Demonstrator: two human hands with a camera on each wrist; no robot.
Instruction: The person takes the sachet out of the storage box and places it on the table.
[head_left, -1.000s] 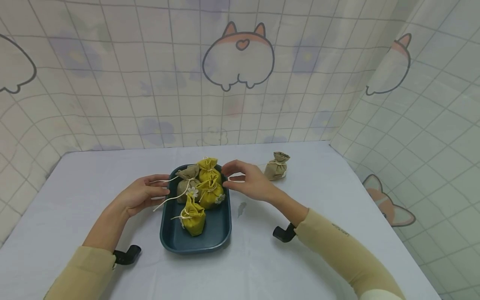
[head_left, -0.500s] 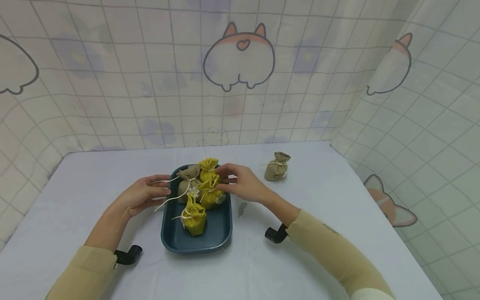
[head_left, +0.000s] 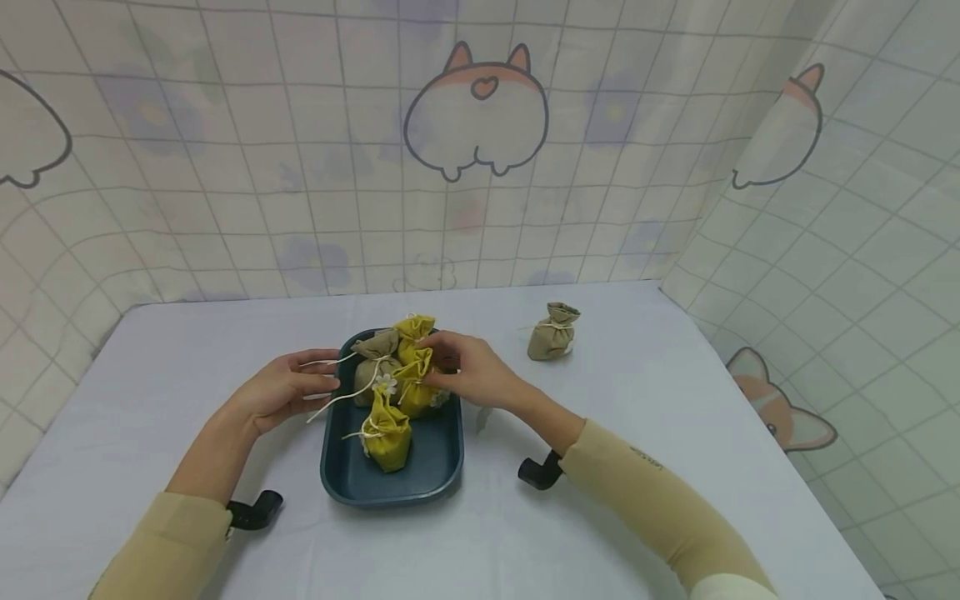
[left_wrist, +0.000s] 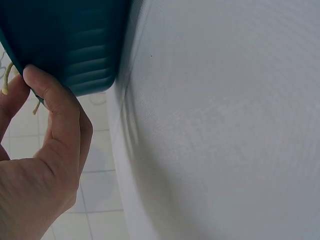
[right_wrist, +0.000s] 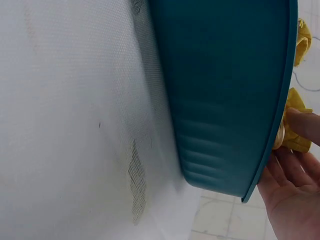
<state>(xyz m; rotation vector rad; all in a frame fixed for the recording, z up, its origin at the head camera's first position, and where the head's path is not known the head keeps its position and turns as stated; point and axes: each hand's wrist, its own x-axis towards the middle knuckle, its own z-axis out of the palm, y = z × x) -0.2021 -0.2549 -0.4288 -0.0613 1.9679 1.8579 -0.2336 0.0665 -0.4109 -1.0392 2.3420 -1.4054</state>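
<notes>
A dark teal tray (head_left: 423,490) stands on the table with several small drawstring pouches inside. At its left rim my left hand (head_left: 288,387) rests its fingertips, fingers loosely bent; a light cord of the beige pouch (head_left: 369,383) trails over them. My right hand (head_left: 480,371) reaches over the right rim and holds the neck of the middle yellow pouch (head_left: 414,396), thumb on the near side and fingers behind. In the right wrist view that yellow pouch (right_wrist: 299,142) shows between thumb and fingers. Another yellow pouch (head_left: 408,327) lies behind it, and a front yellow pouch (head_left: 390,446) sits nearer.
A beige pouch (head_left: 551,335) stands alone on the white-covered table (head_left: 637,342), back right of the tray. A patterned curtain (head_left: 337,167) closes off the back and sides. Black camera mounts (head_left: 257,510) stick out from both wrists.
My right hand has moved left from the tray's right rim to the middle yellow pouch and its fingers have closed in on it. The left hand and the tray stay put.
</notes>
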